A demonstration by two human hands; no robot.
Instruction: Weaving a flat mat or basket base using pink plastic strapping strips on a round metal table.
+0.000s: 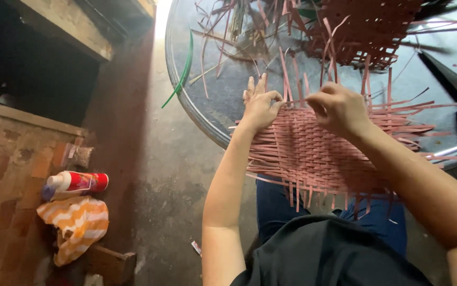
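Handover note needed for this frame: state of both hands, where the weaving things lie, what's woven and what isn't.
Left hand: pinching a pink strip at the mat's far edge.
Right hand: closed on a strip beside it.
Flat pink woven strip mat: lies over the round glass table edge and the lap.
Done: the middle is woven.
Left: loose strip ends stick out on all sides.
A second woven piece lies farther back.

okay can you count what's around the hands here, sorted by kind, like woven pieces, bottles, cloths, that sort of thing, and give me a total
Woven pink strip mats: 2, one under the left hand and right hand at, one farther back
Loose green strips: 1
Red and white bottles: 1
Orange and white striped cloths: 1
Round tables: 1
Total: 6
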